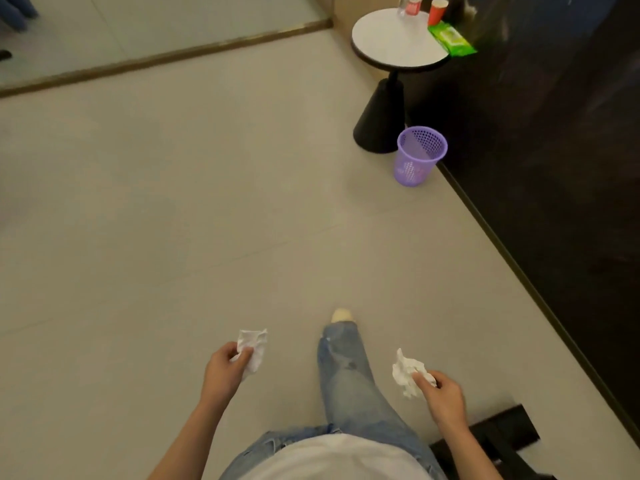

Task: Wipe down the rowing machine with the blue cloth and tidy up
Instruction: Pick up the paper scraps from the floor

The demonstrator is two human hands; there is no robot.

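Tidy-up step. Left hand (225, 367) fingers (244, 355) curl round a crumpled white wipe (255, 344); right hand (441, 393) pinches a second wad (406, 374). Blue cloth not in view. Purple bin (415, 161) ahead, beside the table (391, 43) base. Next, probably: walk over, drop both in.

Red cup (437, 10), green packet (452, 39) on round table (391, 39)

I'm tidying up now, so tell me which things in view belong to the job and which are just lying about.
For the job: crumpled white wipe in the left hand; second crumpled wipe in the right hand; purple bin; green wipes pack.
Lying about: red cup; clear bottle; round table.
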